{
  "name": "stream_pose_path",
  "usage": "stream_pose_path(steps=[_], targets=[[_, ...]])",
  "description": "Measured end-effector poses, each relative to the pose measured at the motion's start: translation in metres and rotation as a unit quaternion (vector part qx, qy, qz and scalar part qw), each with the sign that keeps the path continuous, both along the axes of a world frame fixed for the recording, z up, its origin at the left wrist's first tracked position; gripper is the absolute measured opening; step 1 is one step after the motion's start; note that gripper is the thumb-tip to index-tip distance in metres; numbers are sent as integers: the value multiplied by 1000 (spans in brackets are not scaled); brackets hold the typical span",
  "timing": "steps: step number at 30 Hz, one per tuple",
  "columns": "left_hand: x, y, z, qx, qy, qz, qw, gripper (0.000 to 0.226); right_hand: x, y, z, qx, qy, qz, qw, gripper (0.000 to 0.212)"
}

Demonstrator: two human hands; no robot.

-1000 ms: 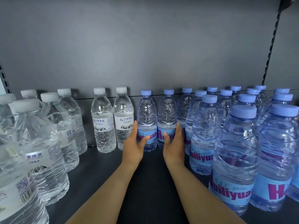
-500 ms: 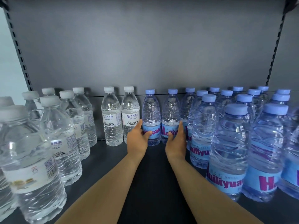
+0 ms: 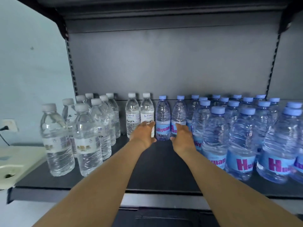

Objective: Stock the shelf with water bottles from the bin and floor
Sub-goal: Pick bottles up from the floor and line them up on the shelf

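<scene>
Head view. Two clear plastic bottles with blue caps and blue labels stand upright, side by side, at the back of the dark grey metal shelf, toward 12 o'clock from both hands. The left hand lies just at 9 o'clock of the pair, fingers extended and relaxed, gripping nothing. The right hand lies at their 3 o'clock side, likewise unclenched and empty. Whether either palm touches a bottle cannot be told. Each bottle's long axis is vertical. Both hands stand about equally near.

Judgement: the pair appears set in place and the hands released.

Shelf and room. More blue-capped bottles fill the shelf from 1 to 3 o'clock. Clear bottles with white caps and white labels occupy 9 to 11 o'clock. A bare lane runs down the middle. A pale blue wall stands at 9 o'clock. A cream-coloured object lies below it.
</scene>
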State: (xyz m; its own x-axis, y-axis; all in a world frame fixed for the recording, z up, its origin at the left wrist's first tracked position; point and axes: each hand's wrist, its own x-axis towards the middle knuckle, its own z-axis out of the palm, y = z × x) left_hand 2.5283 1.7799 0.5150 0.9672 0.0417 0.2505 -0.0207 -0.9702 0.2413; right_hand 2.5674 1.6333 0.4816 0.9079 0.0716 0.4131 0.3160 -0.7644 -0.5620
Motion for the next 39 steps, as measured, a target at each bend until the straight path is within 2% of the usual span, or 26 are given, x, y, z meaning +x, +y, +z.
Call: stream_pose_path(steps=[5, 10, 14, 19, 25, 32, 39], targets=[[-62, 0, 11, 114, 23, 14, 993, 86, -62, -15, 8, -148, 53, 45, 987, 74], [-132, 5, 10, 172, 60, -2, 983, 91, -142, -24, 13, -219, 54, 31, 974, 78], [-204, 15, -2, 171, 86, -18, 981, 92, -216, -21, 5, -227, 72, 13, 971, 78], [-296, 35, -36, 142, 96, -33, 985, 93, -306, -8, -33, -184, 64, 22, 981, 79], [-376, 79, -120, 117, 128, -26, 984, 90, -389, 20, -122, -125, 71, 53, 988, 73], [-439, 131, -241, 52, 192, 26, 980, 86, -443, 65, -249, -156, 140, 112, 971, 74], [-495, 169, -382, -68, 268, 108, 955, 86, -473, 97, -377, -168, 225, 196, 940, 74]])
